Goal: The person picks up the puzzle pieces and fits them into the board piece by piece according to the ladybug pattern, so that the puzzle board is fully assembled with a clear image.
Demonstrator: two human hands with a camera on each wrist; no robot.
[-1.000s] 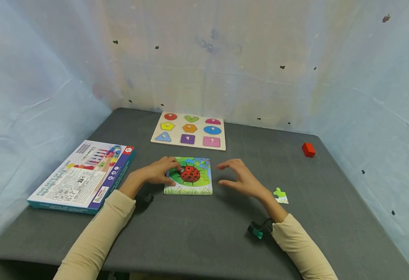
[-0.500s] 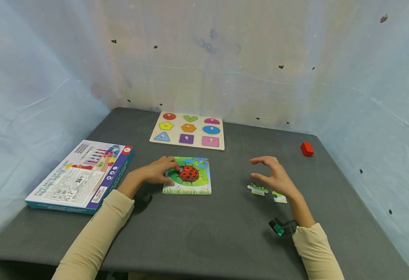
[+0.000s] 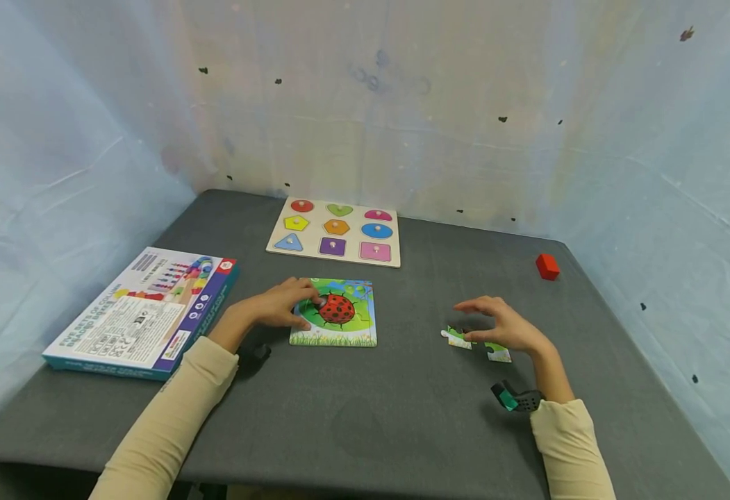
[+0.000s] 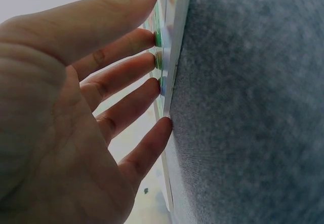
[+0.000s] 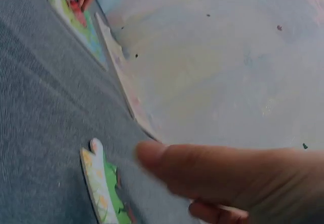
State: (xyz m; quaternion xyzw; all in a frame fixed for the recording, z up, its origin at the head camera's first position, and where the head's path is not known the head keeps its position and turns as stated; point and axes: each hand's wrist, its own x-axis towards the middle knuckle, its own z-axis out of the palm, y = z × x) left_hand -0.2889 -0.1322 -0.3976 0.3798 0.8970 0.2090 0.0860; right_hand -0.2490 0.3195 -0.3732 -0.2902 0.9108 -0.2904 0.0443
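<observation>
A square ladybug puzzle (image 3: 365,332) lies flat near the middle of the grey table. My left hand (image 3: 263,307) rests on its left part, fingertips and thumb touching the surface; in the left wrist view the fingers (image 4: 126,110) are spread and fairly straight against the board. To the right, my right hand (image 3: 502,326) hovers with thumb and fingers apart, holding nothing. Below its fingers lies a green and white puzzle piece (image 3: 457,339), partly hidden by the hand; the right wrist view shows this piece (image 5: 101,186) beside the thumb. Another puzzle piece (image 3: 499,355) lies under the palm side.
Behind the ladybug puzzle is a wooden shape board (image 3: 355,236) with coloured knobbed shapes. A flat toy box (image 3: 142,312) occupies the left side of the table (image 3: 365,423). A red block (image 3: 548,267) sits far right. Pale sheeting (image 3: 365,104) encloses the back and sides.
My right hand has moved right from beside the ladybug puzzle, then lowered over the puzzle pieces. One piece there first comes into sight half a second ago. My left hand stays on the puzzle.
</observation>
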